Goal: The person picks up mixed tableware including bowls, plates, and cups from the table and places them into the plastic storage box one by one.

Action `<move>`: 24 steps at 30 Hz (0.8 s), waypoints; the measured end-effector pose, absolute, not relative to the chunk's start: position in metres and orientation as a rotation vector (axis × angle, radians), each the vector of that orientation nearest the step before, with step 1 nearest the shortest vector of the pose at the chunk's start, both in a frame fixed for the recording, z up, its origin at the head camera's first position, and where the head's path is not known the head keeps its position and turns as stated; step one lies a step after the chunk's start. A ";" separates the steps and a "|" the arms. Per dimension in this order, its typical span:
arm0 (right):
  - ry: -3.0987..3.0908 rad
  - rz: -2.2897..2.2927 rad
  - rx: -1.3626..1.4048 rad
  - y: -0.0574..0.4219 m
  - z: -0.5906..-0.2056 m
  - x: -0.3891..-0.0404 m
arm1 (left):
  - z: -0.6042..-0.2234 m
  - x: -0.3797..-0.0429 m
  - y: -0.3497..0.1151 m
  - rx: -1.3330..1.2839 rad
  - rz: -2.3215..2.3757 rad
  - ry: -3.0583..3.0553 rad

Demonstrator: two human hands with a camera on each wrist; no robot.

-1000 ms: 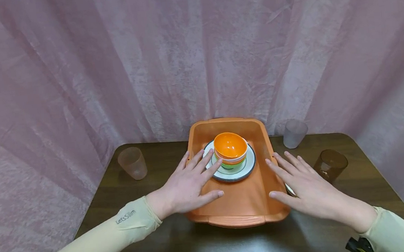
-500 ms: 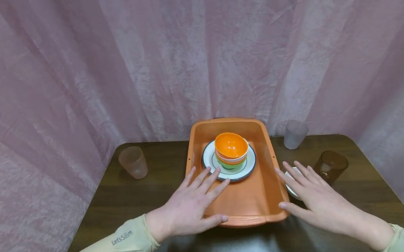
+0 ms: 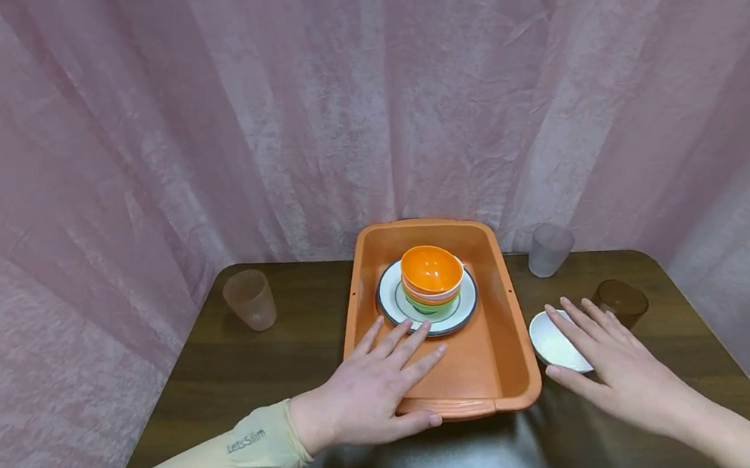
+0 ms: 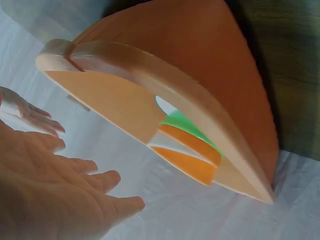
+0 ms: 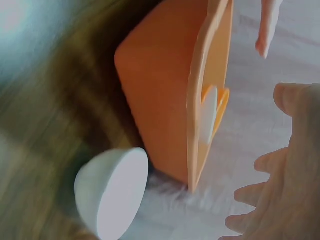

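An orange plastic basin (image 3: 457,362) stands mid-table. Inside it, a stack of bowls (image 3: 431,274) with an orange one on top sits on white plates (image 3: 392,301) with dark rims. My left hand (image 3: 371,391) hovers over the basin's front left part, fingers spread, holding nothing; the left wrist view shows it apart from the basin rim. Over the table right of the basin is my right hand (image 3: 622,368), also spread and bare. Its fingers overlap a white bowl (image 3: 554,341) in the head view, while the right wrist view shows that bowl upright on the table, below the hand.
A pinkish translucent cup (image 3: 251,300) stands at the table's left. At the back right is a clear frosted cup (image 3: 550,249), with a brown cup (image 3: 621,301) nearer, partly behind my right fingers. Pink curtains (image 3: 361,98) hang behind the wooden table (image 3: 307,310).
My right hand has shifted right and slightly nearer, from the basin's right rim to over the white bowl, uncovering more of that bowl. My left hand has drawn back toward the basin's front.
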State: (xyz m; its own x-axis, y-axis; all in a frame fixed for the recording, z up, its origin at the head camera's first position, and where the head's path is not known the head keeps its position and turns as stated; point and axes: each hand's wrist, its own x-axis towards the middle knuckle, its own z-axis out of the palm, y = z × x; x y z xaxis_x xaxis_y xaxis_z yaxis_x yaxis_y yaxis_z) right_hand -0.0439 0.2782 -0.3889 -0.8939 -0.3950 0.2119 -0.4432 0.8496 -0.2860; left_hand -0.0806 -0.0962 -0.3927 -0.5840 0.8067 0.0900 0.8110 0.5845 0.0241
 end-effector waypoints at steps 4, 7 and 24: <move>-2.914 0.556 0.578 0.295 -0.387 -0.043 | -0.391 -0.079 -0.088 -1.434 -0.092 -2.729; -2.943 0.584 0.526 0.307 -0.387 -0.042 | -0.389 -0.078 -0.080 -1.464 -0.086 -2.727; -3.083 0.803 0.265 0.347 -0.411 -0.038 | -0.392 -0.055 -0.023 -1.650 0.119 -2.635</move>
